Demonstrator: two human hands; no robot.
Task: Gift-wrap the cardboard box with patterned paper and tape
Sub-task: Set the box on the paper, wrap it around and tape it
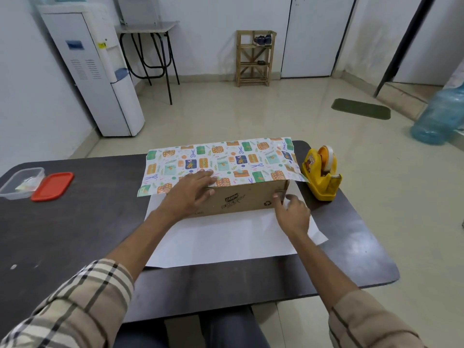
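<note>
Plainly, cardboard box, CAMPA printed front

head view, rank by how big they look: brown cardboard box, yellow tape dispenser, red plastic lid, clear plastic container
1. brown cardboard box
2. yellow tape dispenser
3. red plastic lid and clear plastic container: look alike, unranked

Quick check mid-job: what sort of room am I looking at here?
Probably a plain office or back room rather than a shop: a water dispenser on the left, a big blue water jug on the right, and a wooden shoe rack holding shoes at the back.
</note>
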